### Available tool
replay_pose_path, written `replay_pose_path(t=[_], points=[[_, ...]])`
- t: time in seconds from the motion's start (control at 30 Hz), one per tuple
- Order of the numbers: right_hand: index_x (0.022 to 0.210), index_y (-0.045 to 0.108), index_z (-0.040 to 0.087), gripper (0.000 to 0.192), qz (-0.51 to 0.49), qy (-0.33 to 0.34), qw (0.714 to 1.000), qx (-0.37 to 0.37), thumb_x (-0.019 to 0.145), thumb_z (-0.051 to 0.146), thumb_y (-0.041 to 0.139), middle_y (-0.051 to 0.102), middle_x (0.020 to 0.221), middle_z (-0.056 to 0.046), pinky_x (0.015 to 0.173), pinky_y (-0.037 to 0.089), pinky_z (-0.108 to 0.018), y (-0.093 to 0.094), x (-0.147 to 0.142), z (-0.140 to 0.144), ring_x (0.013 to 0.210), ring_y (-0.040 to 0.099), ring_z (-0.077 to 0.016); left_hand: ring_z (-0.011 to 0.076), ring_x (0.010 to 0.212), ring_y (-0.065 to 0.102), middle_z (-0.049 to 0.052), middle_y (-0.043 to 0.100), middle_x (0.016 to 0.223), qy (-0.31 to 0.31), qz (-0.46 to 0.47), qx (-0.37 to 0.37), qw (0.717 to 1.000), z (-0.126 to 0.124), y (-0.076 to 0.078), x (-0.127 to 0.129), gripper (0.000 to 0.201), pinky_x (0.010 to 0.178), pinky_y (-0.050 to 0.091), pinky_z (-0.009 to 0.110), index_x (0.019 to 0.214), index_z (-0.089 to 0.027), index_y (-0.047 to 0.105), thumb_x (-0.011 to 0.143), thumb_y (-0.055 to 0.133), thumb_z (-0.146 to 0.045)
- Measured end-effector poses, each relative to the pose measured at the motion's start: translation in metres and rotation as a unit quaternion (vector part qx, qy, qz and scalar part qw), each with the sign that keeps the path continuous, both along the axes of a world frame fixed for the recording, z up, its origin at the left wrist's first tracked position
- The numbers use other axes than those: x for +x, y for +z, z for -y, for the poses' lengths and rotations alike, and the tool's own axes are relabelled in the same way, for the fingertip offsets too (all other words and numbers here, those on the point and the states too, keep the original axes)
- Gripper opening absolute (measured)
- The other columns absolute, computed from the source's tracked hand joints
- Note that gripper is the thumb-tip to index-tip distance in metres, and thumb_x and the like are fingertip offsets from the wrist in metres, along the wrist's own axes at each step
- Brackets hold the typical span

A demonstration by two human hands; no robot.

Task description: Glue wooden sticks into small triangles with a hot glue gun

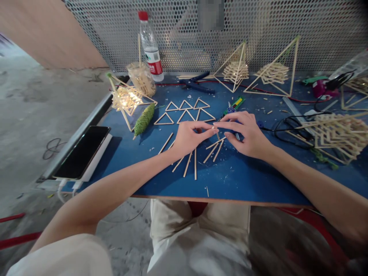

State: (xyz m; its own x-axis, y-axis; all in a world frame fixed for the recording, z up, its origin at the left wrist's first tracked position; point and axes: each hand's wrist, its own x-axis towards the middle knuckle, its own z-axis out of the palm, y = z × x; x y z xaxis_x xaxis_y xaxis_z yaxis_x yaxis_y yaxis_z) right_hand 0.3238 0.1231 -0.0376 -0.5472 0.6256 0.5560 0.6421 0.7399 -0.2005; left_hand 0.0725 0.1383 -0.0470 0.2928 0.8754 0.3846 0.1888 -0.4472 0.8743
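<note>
My left hand (191, 136) is closed in a pinch over the blue table, with a thin wooden stick (217, 135) at its fingertips. The fingers of my right hand (244, 132) reach to the same spot; its thumb stays apart from them. Whether the right fingertips grip the stick's end is hard to make out. Below the hands lie several loose sticks (195, 165), some partly under my left hand. Two rows of small stick triangles (185, 116) lie just beyond it. Behind my right hand are a blue tool (230, 109) and a green-yellow cutter (238, 102), partly covered.
A green yarn spindle (144, 119), a lit stick frame (126, 100), a stick jar (142, 78) and a bottle (152, 53) stand left. A phone (83, 151) lies at the edge. Pliers (198, 84), pyramid frames (271, 73), black cable (283, 130) and stacked sticks (339, 136) lie behind and right.
</note>
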Motion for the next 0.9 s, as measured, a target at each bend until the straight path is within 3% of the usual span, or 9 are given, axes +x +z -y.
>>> replay_pose_path(t=[0.17, 0.37, 0.53, 0.73, 0.9], points=[[0.146, 0.074, 0.044, 0.052, 0.051, -0.052, 0.993, 0.093, 0.105, 0.016, 0.059, 0.068, 0.150, -0.006, 0.107, 0.045, -0.058, 0.006, -0.002, 0.006, 0.119, 0.066, -0.0334, 0.0134, 0.065, 0.064, 0.004, 0.087, 0.087, 0.004, -0.003, 0.003, 1.000, 0.000, 0.001, 0.000, 0.021, 0.063, 0.051, 0.028, 0.092, -0.026, 0.092, 0.092, 0.088, -0.046], [0.144, 0.074, 0.041, 0.048, 0.003, -0.010, 1.000, -0.008, 0.108, 0.018, 0.053, 0.068, 0.149, -0.007, 0.109, 0.048, -0.061, 0.003, -0.003, 0.004, 0.119, 0.068, -0.0330, 0.0148, 0.066, 0.065, 0.004, 0.087, 0.085, 0.009, -0.004, -0.011, 1.000, -0.001, -0.002, -0.001, 0.028, 0.063, 0.053, 0.030, 0.089, -0.026, 0.091, 0.090, 0.088, -0.054], [0.150, 0.071, 0.041, 0.053, -0.039, 0.053, 0.997, -0.044, 0.107, 0.017, 0.053, 0.073, 0.142, -0.009, 0.115, 0.049, -0.060, -0.003, 0.000, -0.003, 0.130, 0.067, -0.0328, 0.0148, 0.067, 0.067, 0.005, 0.087, 0.088, 0.006, -0.008, -0.014, 1.000, 0.000, -0.002, -0.001, 0.026, 0.065, 0.054, 0.030, 0.091, -0.025, 0.092, 0.092, 0.087, -0.051], [0.176, 0.044, 0.036, 0.067, 0.025, 0.099, 0.989, -0.111, 0.110, 0.032, 0.058, 0.064, 0.163, -0.011, 0.123, 0.044, -0.064, -0.006, 0.010, -0.005, 0.144, 0.057, -0.0365, 0.0159, 0.072, 0.070, 0.006, 0.088, 0.091, 0.017, 0.007, -0.022, 1.000, -0.001, -0.002, 0.000, 0.027, 0.067, 0.055, 0.030, 0.095, -0.025, 0.092, 0.092, 0.087, -0.051], [0.184, 0.018, 0.035, 0.083, 0.087, 0.112, 0.983, -0.120, 0.112, 0.047, 0.058, 0.051, 0.175, -0.014, 0.127, 0.037, -0.070, -0.010, 0.016, -0.006, 0.154, 0.046, -0.0412, 0.0161, 0.071, 0.071, 0.006, 0.089, 0.093, 0.016, 0.000, -0.017, 1.000, -0.002, -0.001, -0.001, 0.028, 0.068, 0.057, 0.030, 0.096, -0.023, 0.092, 0.092, 0.087, -0.050]])
